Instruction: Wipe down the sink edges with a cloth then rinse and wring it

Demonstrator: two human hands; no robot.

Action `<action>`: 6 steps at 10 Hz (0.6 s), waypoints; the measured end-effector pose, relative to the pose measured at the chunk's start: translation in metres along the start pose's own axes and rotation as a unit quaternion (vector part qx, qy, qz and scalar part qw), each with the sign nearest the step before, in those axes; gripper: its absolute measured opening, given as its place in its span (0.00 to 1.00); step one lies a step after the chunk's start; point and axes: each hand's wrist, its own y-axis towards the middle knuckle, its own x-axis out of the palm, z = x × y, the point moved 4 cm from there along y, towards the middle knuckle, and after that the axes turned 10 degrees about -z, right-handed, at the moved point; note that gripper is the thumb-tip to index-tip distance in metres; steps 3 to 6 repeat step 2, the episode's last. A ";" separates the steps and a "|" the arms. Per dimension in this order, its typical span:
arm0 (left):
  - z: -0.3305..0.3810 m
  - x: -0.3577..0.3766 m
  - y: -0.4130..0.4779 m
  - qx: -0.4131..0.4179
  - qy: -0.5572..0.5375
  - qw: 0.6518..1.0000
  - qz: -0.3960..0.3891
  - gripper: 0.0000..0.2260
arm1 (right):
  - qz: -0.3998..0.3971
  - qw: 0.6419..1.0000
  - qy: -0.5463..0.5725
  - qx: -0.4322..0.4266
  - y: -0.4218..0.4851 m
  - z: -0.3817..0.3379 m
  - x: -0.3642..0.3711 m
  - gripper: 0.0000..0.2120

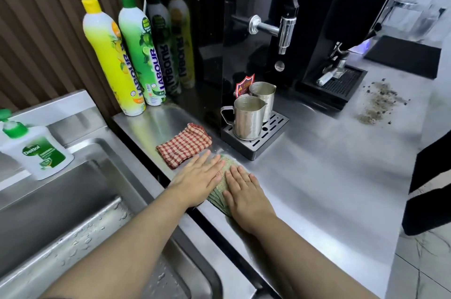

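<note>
Both hands, left (199,176) and right (246,195), press flat with fingers spread on a green cloth (220,192) on the counter (317,176), beside the sink (61,201), gripping nothing

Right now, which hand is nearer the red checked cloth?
Left. The left hand lies flat on the green cloth, fingertips almost at the red checked cloth. The right hand presses the same green cloth farther away, on the side opposite the red one.

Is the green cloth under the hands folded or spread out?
Folded: the green cloth shows stacked layered edges under both flat hands.
</note>
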 end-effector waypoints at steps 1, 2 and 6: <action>-0.007 -0.002 -0.036 -0.029 -0.110 0.993 0.010 0.23 | -0.014 0.999 0.047 -0.011 -0.016 -0.003 0.000 0.38; -0.011 0.017 -0.117 -0.032 -0.160 0.986 0.018 0.27 | 0.053 0.993 0.042 -0.092 -0.068 -0.027 0.016 0.35; -0.011 0.017 -0.117 -0.032 -0.160 0.986 0.018 0.27 | 0.053 0.993 0.042 -0.092 -0.068 -0.027 0.016 0.35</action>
